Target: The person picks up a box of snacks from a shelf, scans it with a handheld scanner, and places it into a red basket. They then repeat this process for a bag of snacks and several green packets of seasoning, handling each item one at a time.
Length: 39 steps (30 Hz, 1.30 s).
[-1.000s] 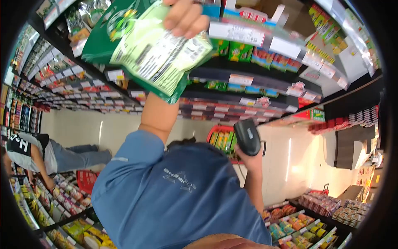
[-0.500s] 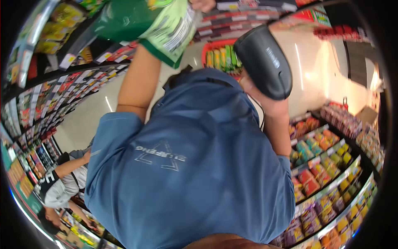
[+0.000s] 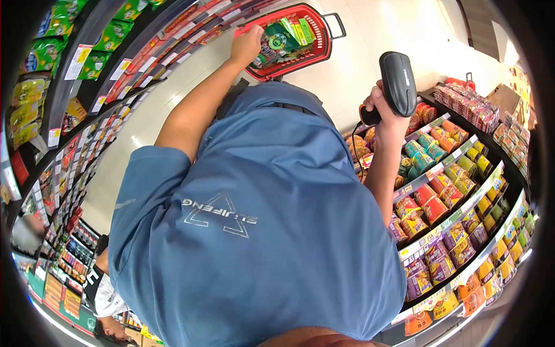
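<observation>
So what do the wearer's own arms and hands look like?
The left hand and right hand are bare and ungloved. The blue short-sleeved shirt leaves the forearms uncovered; a thin pale stripe marks its left sleeve.

The basket point(image 3: 322, 41) lies before me, packets point(image 3: 283, 40) in it, my left hand point(image 3: 247, 46) at its left edge. The scanner point(image 3: 399, 84) is in my right hand point(image 3: 388, 111); tubs point(image 3: 430, 199) fill right-side shelves point(image 3: 414, 246) (other shelves point(image 3: 58, 101) line my left).
</observation>
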Each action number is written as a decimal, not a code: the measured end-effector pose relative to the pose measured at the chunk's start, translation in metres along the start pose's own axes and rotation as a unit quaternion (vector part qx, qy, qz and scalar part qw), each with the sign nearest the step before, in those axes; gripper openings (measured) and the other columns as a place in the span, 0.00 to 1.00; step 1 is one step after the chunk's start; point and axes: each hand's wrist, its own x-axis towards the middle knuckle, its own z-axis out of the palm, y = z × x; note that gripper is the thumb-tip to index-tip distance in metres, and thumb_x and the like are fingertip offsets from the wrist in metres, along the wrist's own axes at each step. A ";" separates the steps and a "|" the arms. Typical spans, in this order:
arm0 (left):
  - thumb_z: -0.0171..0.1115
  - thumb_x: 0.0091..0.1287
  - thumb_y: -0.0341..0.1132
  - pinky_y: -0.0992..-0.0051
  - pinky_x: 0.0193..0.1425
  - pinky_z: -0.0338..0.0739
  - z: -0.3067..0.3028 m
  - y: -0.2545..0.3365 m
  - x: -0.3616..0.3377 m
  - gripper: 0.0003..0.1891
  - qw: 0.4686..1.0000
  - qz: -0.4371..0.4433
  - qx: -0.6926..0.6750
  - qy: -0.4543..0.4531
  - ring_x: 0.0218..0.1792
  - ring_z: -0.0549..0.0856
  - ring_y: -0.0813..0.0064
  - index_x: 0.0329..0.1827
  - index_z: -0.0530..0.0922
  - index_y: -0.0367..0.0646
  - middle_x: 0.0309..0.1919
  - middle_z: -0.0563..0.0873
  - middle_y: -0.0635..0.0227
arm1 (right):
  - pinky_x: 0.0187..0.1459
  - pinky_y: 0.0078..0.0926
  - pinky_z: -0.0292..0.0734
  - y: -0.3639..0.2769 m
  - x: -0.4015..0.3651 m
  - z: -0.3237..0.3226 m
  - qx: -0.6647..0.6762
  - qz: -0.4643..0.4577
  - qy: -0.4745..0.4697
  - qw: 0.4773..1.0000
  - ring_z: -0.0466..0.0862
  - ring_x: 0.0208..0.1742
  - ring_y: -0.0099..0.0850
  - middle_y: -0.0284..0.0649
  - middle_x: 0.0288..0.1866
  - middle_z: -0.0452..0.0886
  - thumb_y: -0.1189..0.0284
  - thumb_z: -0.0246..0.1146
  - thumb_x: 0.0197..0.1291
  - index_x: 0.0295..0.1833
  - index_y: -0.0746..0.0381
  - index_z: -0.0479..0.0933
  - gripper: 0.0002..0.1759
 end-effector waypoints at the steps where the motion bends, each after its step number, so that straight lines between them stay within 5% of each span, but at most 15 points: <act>1: 0.52 0.74 0.43 0.46 0.42 0.78 0.009 0.002 -0.003 0.11 0.997 -0.001 0.006 -0.078 0.39 0.86 0.44 0.47 0.74 0.47 0.33 0.87 0.51 | 0.30 0.24 0.74 -0.001 -0.001 -0.002 -0.013 0.008 0.003 1.000 0.78 0.26 0.24 0.36 0.34 0.79 0.82 0.69 0.55 0.49 0.66 0.78 0.15; 3: 0.55 0.71 0.45 0.48 0.44 0.79 0.017 0.008 -0.008 0.14 0.980 -0.013 0.034 -0.195 0.44 0.86 0.47 0.51 0.74 0.46 0.41 0.87 0.53 | 0.30 0.24 0.74 -0.001 0.000 -0.007 -0.024 0.013 0.006 1.000 0.78 0.26 0.24 0.36 0.34 0.79 0.82 0.69 0.55 0.48 0.66 0.78 0.15; 6: 0.55 0.72 0.45 0.53 0.49 0.79 0.021 0.001 -0.022 0.16 0.967 -0.014 0.108 -0.230 0.47 0.85 0.53 0.56 0.73 0.48 0.43 0.87 0.57 | 0.29 0.24 0.74 0.001 0.003 -0.010 -0.031 0.018 0.005 0.999 0.78 0.26 0.24 0.36 0.33 0.80 0.82 0.70 0.54 0.48 0.67 0.78 0.15; 12: 0.57 0.71 0.44 0.55 0.48 0.78 -0.042 -0.007 -0.039 0.13 0.952 -0.019 0.028 -0.303 0.47 0.84 0.50 0.46 0.78 0.44 0.45 0.85 0.54 | 0.29 0.24 0.74 0.006 0.018 0.001 -0.044 0.041 -0.024 0.998 0.78 0.25 0.23 0.35 0.30 0.80 0.80 0.71 0.54 0.47 0.68 0.77 0.15; 17: 0.59 0.70 0.39 0.59 0.52 0.79 -0.140 0.016 -0.034 0.13 0.996 0.023 0.004 -0.085 0.47 0.85 0.52 0.52 0.78 0.43 0.45 0.85 0.56 | 0.28 0.22 0.74 0.014 0.037 0.030 -0.077 0.033 -0.097 0.992 0.78 0.24 0.22 0.34 0.26 0.79 0.78 0.72 0.54 0.43 0.66 0.76 0.13; 22: 0.63 0.66 0.30 0.67 0.50 0.81 -0.285 0.058 -0.008 0.11 0.985 0.066 -0.015 0.157 0.45 0.87 0.60 0.50 0.79 0.41 0.45 0.87 0.59 | 0.29 0.25 0.76 0.012 0.044 0.076 -0.093 -0.012 -0.155 0.983 0.77 0.24 0.24 0.36 0.28 0.77 0.82 0.66 0.57 0.46 0.67 0.75 0.12; 24: 0.64 0.64 0.29 0.65 0.48 0.80 -0.352 0.074 -0.004 0.07 0.930 0.143 0.029 0.338 0.43 0.86 0.57 0.44 0.81 0.41 0.41 0.87 0.61 | 0.29 0.24 0.74 0.006 0.039 0.100 -0.094 -0.032 -0.165 0.981 0.77 0.24 0.24 0.35 0.27 0.77 0.81 0.67 0.58 0.44 0.66 0.75 0.10; 30: 0.65 0.62 0.25 0.70 0.48 0.78 -0.530 0.092 -0.012 0.07 0.750 0.245 0.120 0.603 0.41 0.86 0.63 0.42 0.81 0.38 0.39 0.87 0.60 | 0.29 0.23 0.73 0.019 0.015 0.181 -0.082 -0.079 -0.185 0.976 0.77 0.24 0.24 0.34 0.27 0.77 0.82 0.67 0.57 0.44 0.66 0.75 0.11; 32: 0.64 0.64 0.26 0.71 0.46 0.77 -0.571 0.085 -0.007 0.06 0.717 0.241 0.135 0.640 0.39 0.85 0.65 0.43 0.81 0.37 0.39 0.86 0.60 | 0.29 0.24 0.73 0.019 0.005 0.209 -0.070 -0.079 -0.188 0.976 0.77 0.24 0.24 0.34 0.26 0.77 0.81 0.68 0.57 0.45 0.66 0.74 0.12; 33: 0.64 0.68 0.30 0.75 0.49 0.77 -0.586 0.084 -0.007 0.08 0.726 0.228 0.149 0.632 0.40 0.84 0.74 0.46 0.80 0.36 0.40 0.86 0.64 | 0.29 0.24 0.73 0.020 0.000 0.219 -0.086 -0.075 -0.194 0.974 0.77 0.24 0.24 0.34 0.26 0.77 0.81 0.68 0.56 0.44 0.65 0.75 0.12; 37: 0.64 0.70 0.36 0.77 0.43 0.76 -0.612 0.112 0.011 0.10 0.752 0.268 0.139 0.586 0.35 0.82 0.78 0.44 0.82 0.37 0.33 0.84 0.68 | 0.29 0.24 0.73 0.022 -0.011 0.251 -0.092 -0.077 -0.210 0.970 0.77 0.24 0.23 0.33 0.26 0.77 0.81 0.70 0.55 0.41 0.65 0.76 0.11; 38: 0.64 0.70 0.36 0.77 0.43 0.76 -0.614 0.128 0.014 0.10 0.751 0.275 0.133 0.586 0.35 0.82 0.78 0.44 0.82 0.37 0.33 0.84 0.68 | 0.29 0.24 0.73 0.024 -0.012 0.256 -0.090 -0.084 -0.213 0.969 0.77 0.24 0.23 0.33 0.25 0.78 0.80 0.70 0.55 0.41 0.65 0.76 0.11; 39: 0.64 0.67 0.35 0.70 0.44 0.76 -0.615 0.144 0.013 0.10 0.783 0.275 0.145 0.539 0.36 0.82 0.66 0.44 0.80 0.38 0.35 0.83 0.61 | 0.29 0.23 0.73 0.024 -0.012 0.262 -0.118 -0.095 -0.211 0.966 0.78 0.23 0.23 0.33 0.25 0.78 0.81 0.71 0.54 0.41 0.65 0.76 0.11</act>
